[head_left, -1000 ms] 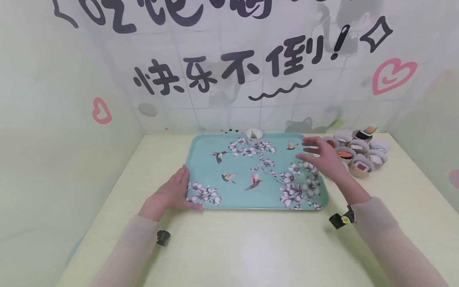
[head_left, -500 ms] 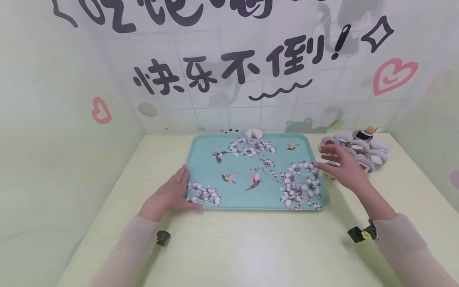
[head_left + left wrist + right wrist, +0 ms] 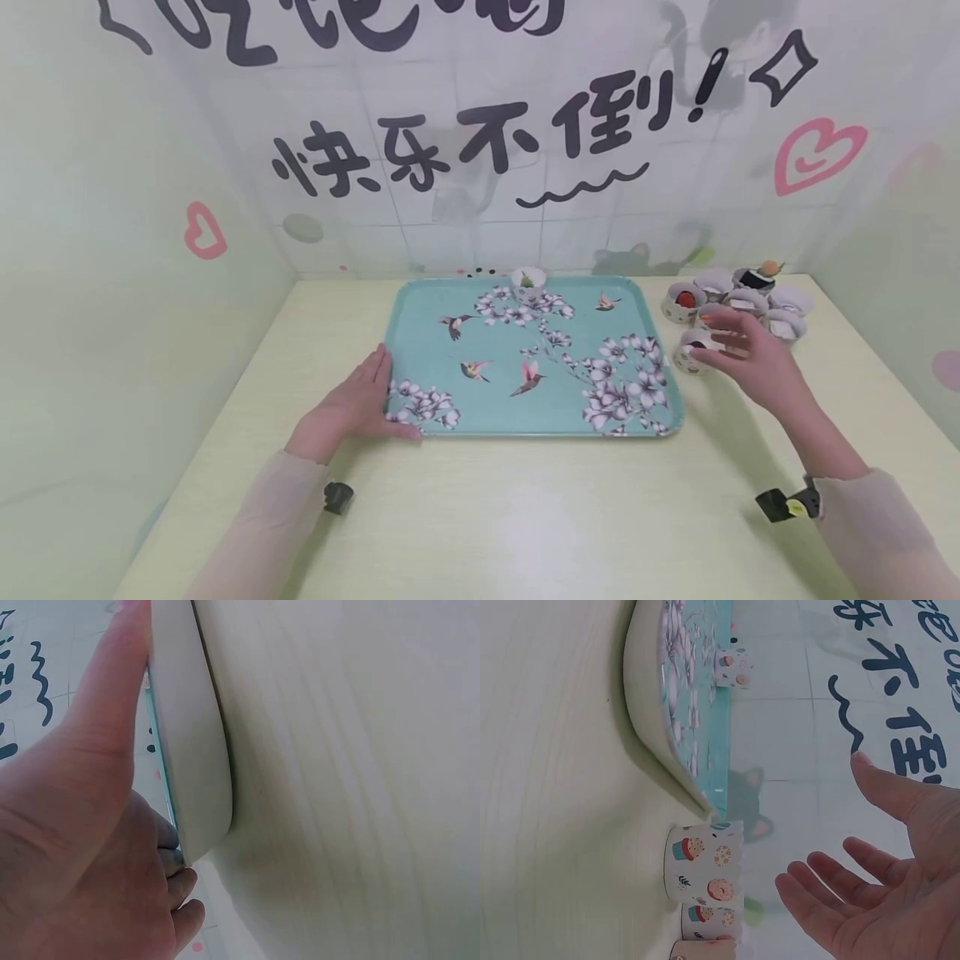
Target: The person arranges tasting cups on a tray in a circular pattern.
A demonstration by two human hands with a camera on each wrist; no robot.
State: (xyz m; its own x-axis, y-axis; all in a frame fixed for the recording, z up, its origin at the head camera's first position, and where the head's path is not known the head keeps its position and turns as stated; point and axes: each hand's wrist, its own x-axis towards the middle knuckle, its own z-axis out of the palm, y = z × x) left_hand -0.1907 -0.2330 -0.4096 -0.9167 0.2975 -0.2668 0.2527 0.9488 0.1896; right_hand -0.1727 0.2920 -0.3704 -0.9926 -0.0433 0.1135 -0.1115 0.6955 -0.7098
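Observation:
A turquoise tray (image 3: 420, 333) with blossoms and birds lies on the table, and a small paper cup (image 3: 528, 289) with something green in it stands at its back edge. My left hand (image 3: 352, 407) rests against the tray's front left corner, fingers along the left side and thumb at the front edge. In the left wrist view the thumb (image 3: 105, 697) lies along the tray's pale outer wall (image 3: 187, 750). My right hand (image 3: 761, 367), fingers apart and holding nothing, hovers by a paper cup (image 3: 688, 360) right of the tray. Cupcake prints show on that cup's side in the right wrist view.
Several more paper cups with small pieces of food crowd the back right, among them one with a red topping (image 3: 684, 300) and one holding a dark roll (image 3: 752, 280). A wall with painted lettering (image 3: 495, 137) closes off the back.
My right hand has moved from above the tray's right side to the right and slightly nearer, over the cups. The left hand keeps its place at the tray corner.

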